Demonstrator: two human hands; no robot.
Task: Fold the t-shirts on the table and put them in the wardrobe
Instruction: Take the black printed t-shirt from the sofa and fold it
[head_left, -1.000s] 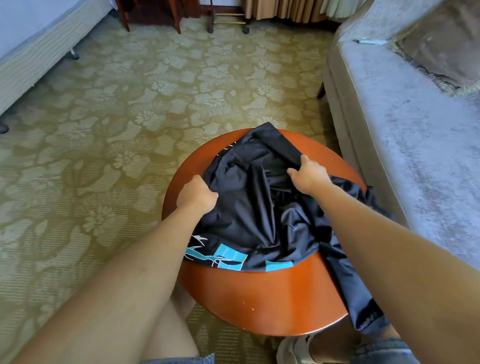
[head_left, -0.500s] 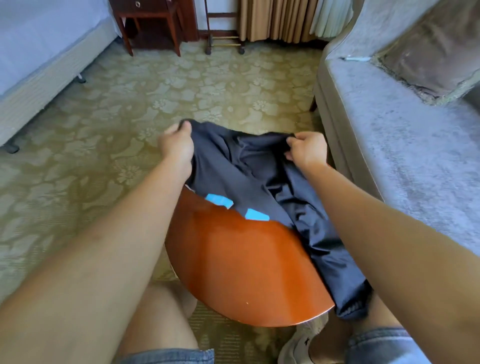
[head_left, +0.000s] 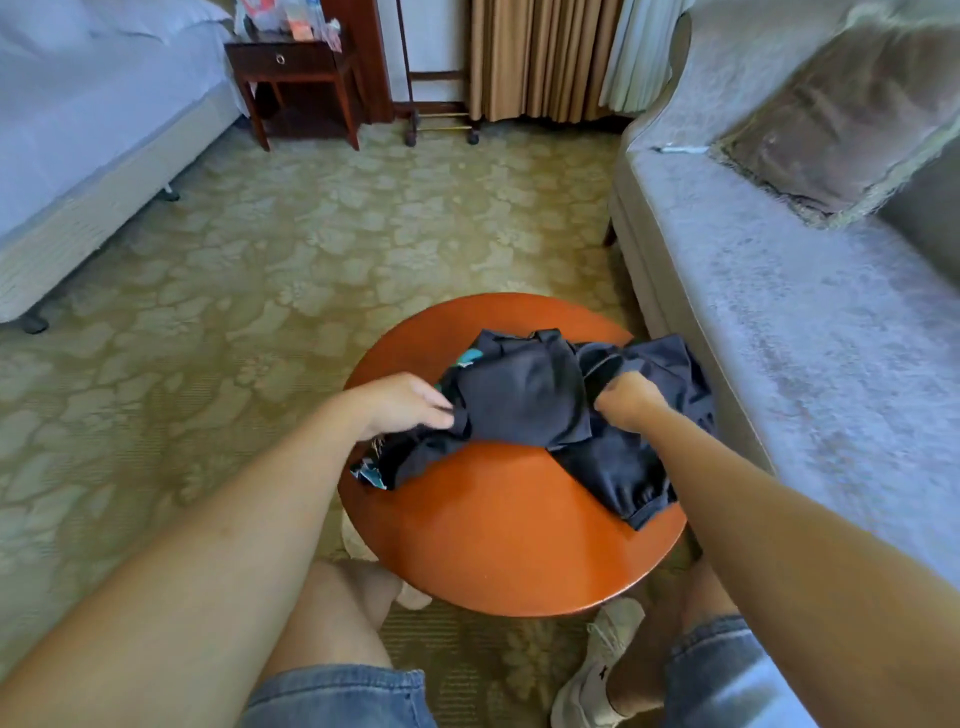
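The dark navy t-shirt (head_left: 524, 395) lies bunched in the middle of the round orange-brown wooden surface (head_left: 498, 545). It is so crumpled that collar and sleeves are hard to tell apart; a dark opening just beyond the right hand (head_left: 626, 402) may be the neckline. Most of its print is folded out of sight, with only turquoise and white scraps showing at the left rim of the surface and at the heap's far-left corner.

The left hand (head_left: 405, 402) pinches the cloth's left edge, its fingers (head_left: 441, 402) closed on a fold and the thumb hidden beneath. The right hand is clenched round a gather of cloth on the right of the surface, its fingertips tucked from view.

The cloth is thin, limp and faintly shiny, with a gathered hem lying by the near-right rim. The surface is smooth and glossy, and its legs are hidden below.

Right of the surface stands a grey velvety sofa (head_left: 779, 364), cut off by the frame, with a fringed brown cushion (head_left: 831, 119). A pale stick-like object (head_left: 680, 149) on the seat is too small to identify.

Left of the surface, across olive floral carpet (head_left: 260, 286), is a white bed (head_left: 78, 130), partly cropped. Beyond the surface are a dark wooden nightstand (head_left: 291, 67) and tan curtains (head_left: 530, 57). Under the near rim are bare knees, denim shorts (head_left: 337, 696) and a white sneaker (head_left: 597, 670).
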